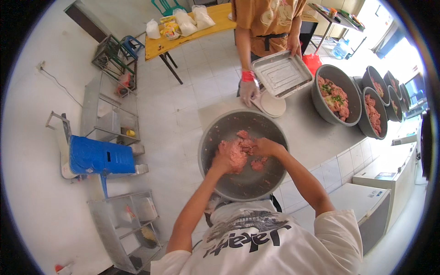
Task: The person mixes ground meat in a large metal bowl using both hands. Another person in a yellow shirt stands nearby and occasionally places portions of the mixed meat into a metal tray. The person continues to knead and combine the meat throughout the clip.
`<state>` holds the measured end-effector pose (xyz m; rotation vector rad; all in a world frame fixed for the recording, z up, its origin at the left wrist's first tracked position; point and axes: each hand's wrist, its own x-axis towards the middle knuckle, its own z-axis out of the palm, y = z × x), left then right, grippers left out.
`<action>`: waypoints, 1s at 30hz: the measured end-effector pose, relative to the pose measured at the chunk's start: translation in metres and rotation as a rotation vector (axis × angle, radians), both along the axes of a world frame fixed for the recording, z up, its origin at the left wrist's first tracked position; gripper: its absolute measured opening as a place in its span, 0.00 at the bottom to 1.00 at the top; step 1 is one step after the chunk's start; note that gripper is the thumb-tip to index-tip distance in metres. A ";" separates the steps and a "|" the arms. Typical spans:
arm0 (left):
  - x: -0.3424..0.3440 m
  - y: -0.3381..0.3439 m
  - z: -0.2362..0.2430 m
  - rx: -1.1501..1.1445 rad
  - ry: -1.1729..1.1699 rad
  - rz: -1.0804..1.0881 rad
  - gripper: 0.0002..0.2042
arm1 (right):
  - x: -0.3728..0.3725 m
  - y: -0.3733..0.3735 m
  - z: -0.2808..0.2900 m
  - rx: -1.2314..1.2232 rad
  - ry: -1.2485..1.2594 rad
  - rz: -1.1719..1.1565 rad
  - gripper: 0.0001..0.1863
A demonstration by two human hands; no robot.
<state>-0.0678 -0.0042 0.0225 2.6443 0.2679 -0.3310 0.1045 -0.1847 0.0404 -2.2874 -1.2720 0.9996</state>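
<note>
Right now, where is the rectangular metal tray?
In the head view, the tray is above and right of centre, held in a co-worker's hand, beyond the person's grey bowl and just left of a meat-filled bowl.

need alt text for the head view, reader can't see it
A person's left hand and right hand touch pink ground meat in a big grey bowl. Across a metal table, another person holds a metal tray; more bowls of meat stand to the right.

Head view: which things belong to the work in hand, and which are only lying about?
Belonging:
left hand and right hand, both touching minced meat
large grey bowl
nearby bowl of meat, probably

Lying about, apparently:
white bags on yellow table
blue stool
green chair
</note>
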 end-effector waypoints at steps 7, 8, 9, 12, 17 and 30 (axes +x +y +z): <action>-0.011 -0.013 0.001 -0.045 -0.129 0.276 0.64 | -0.014 0.017 0.093 -0.071 -0.160 -0.174 0.16; -0.012 -0.015 0.001 -0.049 -0.058 0.333 0.65 | -0.016 0.024 0.094 -0.042 -0.159 -0.189 0.18; -0.015 -0.018 0.000 -0.057 -0.111 0.328 0.66 | -0.017 0.029 0.093 0.051 -0.185 -0.188 0.20; -0.019 -0.016 -0.003 -0.064 -0.145 0.266 0.68 | -0.012 0.059 0.071 0.046 -0.233 -0.230 0.20; -0.015 -0.010 -0.006 -0.047 -0.164 0.181 0.66 | 0.044 0.099 0.054 -0.255 0.032 0.056 0.19; -0.014 -0.018 0.009 -0.066 -0.031 0.229 0.63 | 0.004 0.130 0.030 -0.216 -0.253 0.044 0.19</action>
